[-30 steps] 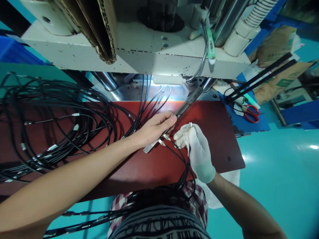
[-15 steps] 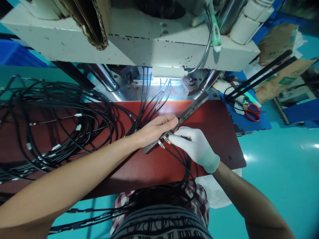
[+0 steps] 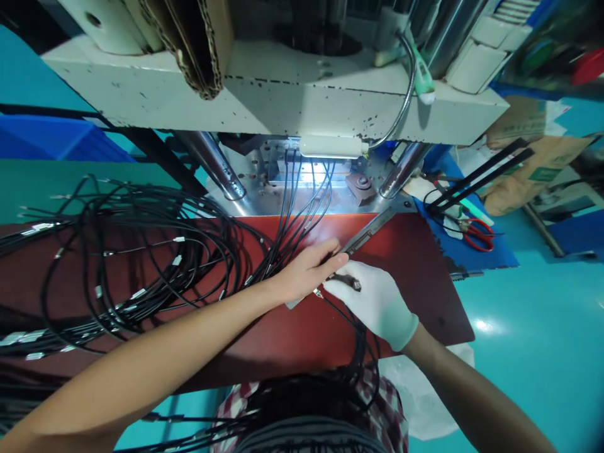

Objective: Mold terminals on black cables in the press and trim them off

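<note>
My bare left hand (image 3: 306,272) presses down on a long grey metal bar (image 3: 365,234) that lies slanted on the red-brown worktop (image 3: 415,251). My right hand (image 3: 372,299), in a white glove, pinches the metal-tipped ends of thin black cables (image 3: 352,327) against the bar, right beside the left fingertips. These cables run back down over the table's front edge into my lap. More black cables (image 3: 302,207) run from under my left hand up into the lit opening of the machine (image 3: 302,107).
A large tangle of black cables with silver ferrules (image 3: 132,264) covers the left of the worktop. A white lamp (image 3: 330,146) on a flexible neck lights the machine opening between two steel columns. Red-handled scissors (image 3: 479,233) and black rods lie on a blue mat at right.
My gloved right hand came down from a raised position, holding a cable end, to the bar beside my left fingers. The view tilted down a little; the left hand stayed on the bar.
</note>
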`<state>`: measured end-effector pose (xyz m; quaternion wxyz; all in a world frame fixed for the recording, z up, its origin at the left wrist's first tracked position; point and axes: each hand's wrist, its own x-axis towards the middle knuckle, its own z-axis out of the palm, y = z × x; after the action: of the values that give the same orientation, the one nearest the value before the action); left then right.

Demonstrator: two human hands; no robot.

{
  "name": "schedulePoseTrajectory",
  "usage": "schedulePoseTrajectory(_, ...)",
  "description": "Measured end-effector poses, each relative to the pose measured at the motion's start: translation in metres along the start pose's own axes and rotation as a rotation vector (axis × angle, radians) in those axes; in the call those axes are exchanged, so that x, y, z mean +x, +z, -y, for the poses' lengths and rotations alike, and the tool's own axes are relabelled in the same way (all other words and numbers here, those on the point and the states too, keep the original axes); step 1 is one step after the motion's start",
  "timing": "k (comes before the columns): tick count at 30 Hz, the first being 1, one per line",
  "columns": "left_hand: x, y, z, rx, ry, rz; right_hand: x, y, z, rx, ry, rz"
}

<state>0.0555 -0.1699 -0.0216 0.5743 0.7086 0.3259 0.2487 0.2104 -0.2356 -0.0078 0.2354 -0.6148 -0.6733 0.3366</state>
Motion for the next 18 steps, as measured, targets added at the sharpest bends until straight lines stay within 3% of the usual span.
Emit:
schedulePoseTrajectory(2,0.001,-0.002,0.003,-0.078,-0.022,0.003,-0.006,-0.008,0.002,-0.053,0.199,-0.006)
schedulePoseTrajectory(4,0.002,-0.003,0.006,-0.173,-0.045,0.016,-0.012,-0.017,0.003,0.079,0.360,0.089)
schedulePoseTrajectory(6,0.002,-0.003,0.008,-0.285,-0.079,0.052,-0.017,-0.026,0.001,0.260,0.415,0.205)
schedulePoseTrajectory(10,0.001,-0.004,0.004,-0.546,-0.179,0.125,-0.030,-0.030,-0.006,0.429,0.328,0.259)
schedulePoseTrajectory(14,-0.001,-0.009,-0.005,-0.810,-0.155,0.231,-0.039,-0.027,-0.017,0.619,0.335,0.310)
schedulePoseTrajectory(16,-0.001,-0.012,-0.008,-0.883,-0.143,0.310,-0.038,-0.028,-0.023,0.756,0.296,0.216)
schedulePoseTrajectory(18,-0.001,-0.014,-0.009,-0.891,-0.164,0.342,-0.032,-0.031,-0.025,0.929,0.219,-0.026)
